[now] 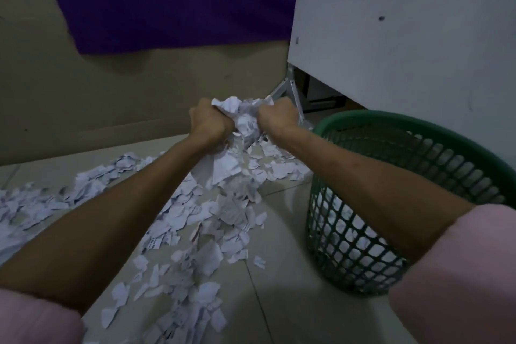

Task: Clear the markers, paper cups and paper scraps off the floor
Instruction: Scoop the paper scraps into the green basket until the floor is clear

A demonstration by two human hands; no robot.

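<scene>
Faint dark marks show on some of the paper scraps (195, 220), but none of it can be read, and no brand or label is legible anywhere in view.

Both arms reach forward from pink sleeves (458, 282). The left hand (209, 120) and the right hand (276, 117) are raised above the floor, side by side, with a crumpled wad of paper (243, 120) between them. Each grip is clamped on that wad: the fingers of both hands curl into it from either side, and loose torn pieces hang down from below the hands.

The rest of the scraps lie on the pale tiled floor (279, 301). They spread in a wide band from the far left, under the left forearm, to the near middle, with another patch on the far side just under the hands and next to the basket. No markers or paper cups can be made out in this view.

A green mesh basket (371, 126) stands on the floor at the right, just beside the right forearm, which crosses in front of part of its rim. White paper shows through the holes of its wall.

Behind the basket, on the right, stands a white desk (405, 36), with a white metal leg (293, 92) visible below it, partly hidden by the hands and the wad. A purple cloth (173, 0) hangs against the beige wall (83, 98) on the far side. The room is dim.
</scene>
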